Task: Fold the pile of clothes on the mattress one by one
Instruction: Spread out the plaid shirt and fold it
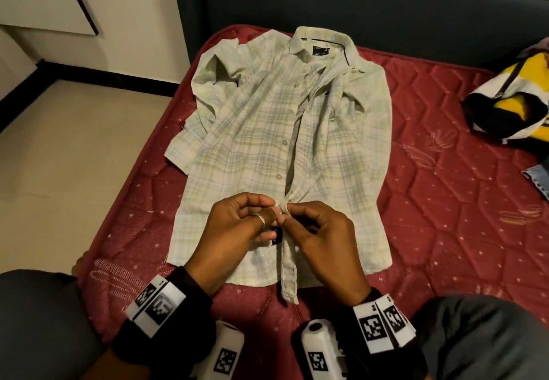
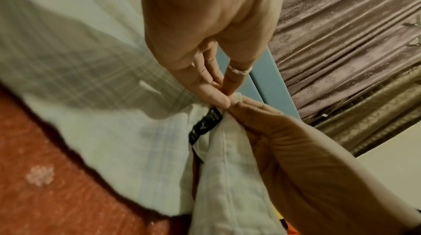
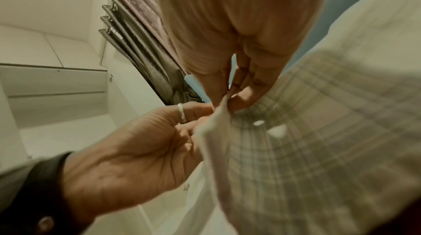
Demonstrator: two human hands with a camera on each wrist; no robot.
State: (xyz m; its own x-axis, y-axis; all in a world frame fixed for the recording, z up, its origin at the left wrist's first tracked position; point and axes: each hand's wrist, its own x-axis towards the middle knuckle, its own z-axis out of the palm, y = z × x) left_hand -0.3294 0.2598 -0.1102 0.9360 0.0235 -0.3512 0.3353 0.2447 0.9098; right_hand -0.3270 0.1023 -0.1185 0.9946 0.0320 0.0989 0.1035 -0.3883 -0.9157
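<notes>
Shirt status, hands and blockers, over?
Both hands pinching placket: left hand, right hand. Shirt flat on mattress, unfolded. Nothing blocking.

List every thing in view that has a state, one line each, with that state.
plaid shirt: spread flat, front up, placket mostly unbuttoned, collar at far end
left hand: pinches the shirt's placket edge
right hand: pinches the opposite placket edge
yellow and black garment: crumpled, unfolded
mattress: bears the clothes
</notes>
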